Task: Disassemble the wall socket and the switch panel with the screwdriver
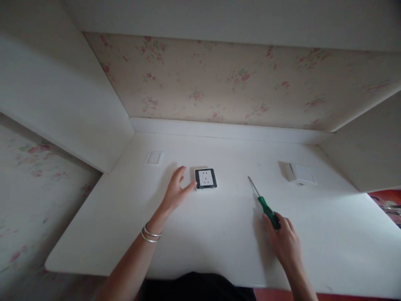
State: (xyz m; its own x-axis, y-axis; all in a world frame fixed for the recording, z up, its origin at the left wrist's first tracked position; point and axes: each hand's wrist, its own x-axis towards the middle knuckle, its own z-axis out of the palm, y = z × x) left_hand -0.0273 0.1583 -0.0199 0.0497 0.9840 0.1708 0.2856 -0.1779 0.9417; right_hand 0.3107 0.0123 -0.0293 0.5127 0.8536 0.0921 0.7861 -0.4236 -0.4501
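Dark clothing (pixel 197 288) at the bottom edge lies closest to the camera, just under the near rim of the white desk (pixel 219 234). That desk is the largest thing in view, a broad pale top set in an alcove with floral wallpaper (pixel 225 79) behind it and plain white side panels to either side. A low white ledge (pixel 225 129) runs along the back where the top meets the wall.

From the lower left comes the left hand (pixel 175 192), two silver bangles (pixel 151 234) on its wrist. Its fingers are spread and loosely open, gripping nothing; the thumb tip reaches the left edge of a dark-framed wall socket (pixel 205 178), which lies flat on the desk a little left of centre with its white face up. Whether the thumb truly touches the frame or stops just short is hard to tell.

On the right, the right hand (pixel 283 242) is closed around the green handle of a screwdriver (pixel 263 202); its metal shaft points up and to the left, away from the body, the tip well apart from the socket.

Farther back on the right sits a white switch plate (pixel 302 173), slightly raised and casting a shadow. On the far left lies a smaller white plate (pixel 153 158), flat. Nothing stands between either hand and the socket.
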